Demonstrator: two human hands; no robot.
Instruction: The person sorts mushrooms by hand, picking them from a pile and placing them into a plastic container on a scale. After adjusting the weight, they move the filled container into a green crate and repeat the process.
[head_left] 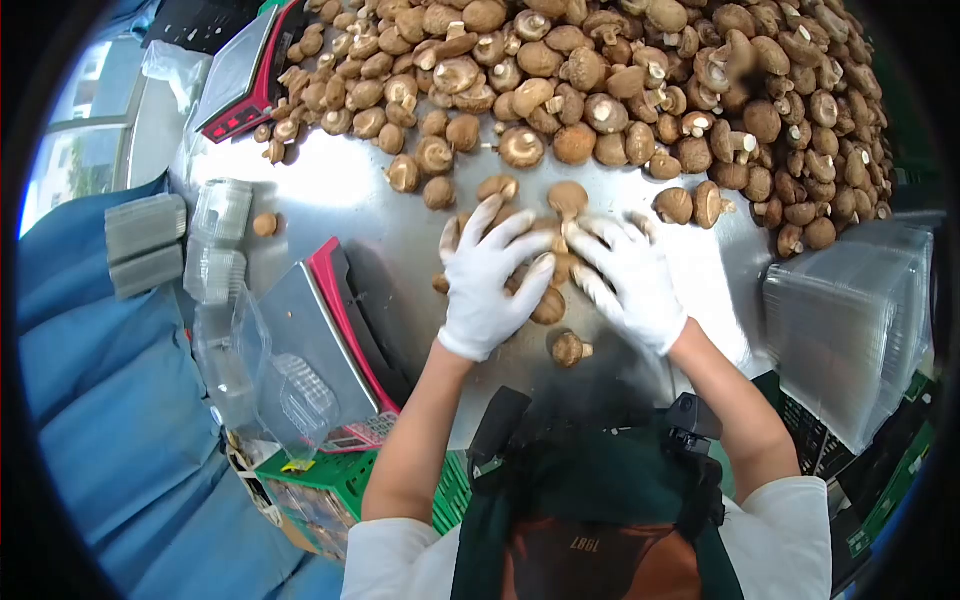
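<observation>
My left hand (pixel 490 285), in a white glove, lies with spread fingers over a small group of shiitake mushrooms (pixel 548 306) on the metal table (pixel 345 190). Opposite it, my gloved right hand (pixel 632 275) has its fingers stretched out, the tips at the right side of the same group. Both hands partly cover these mushrooms. One shiitake with a pale cap (pixel 567 197) shows just beyond my fingertips. Closer to my body, a single shiitake (pixel 568 349) lies apart, its stem pointing right.
A large shiitake heap (pixel 590 75) fills the table's far side. A red scale (pixel 238 75) stands far left, another red-edged scale (pixel 335 340) nearer. Clear plastic boxes (pixel 220 215) line the left edge; stacked clear trays (pixel 840 310) stand right. A green crate (pixel 335 475) sits below left.
</observation>
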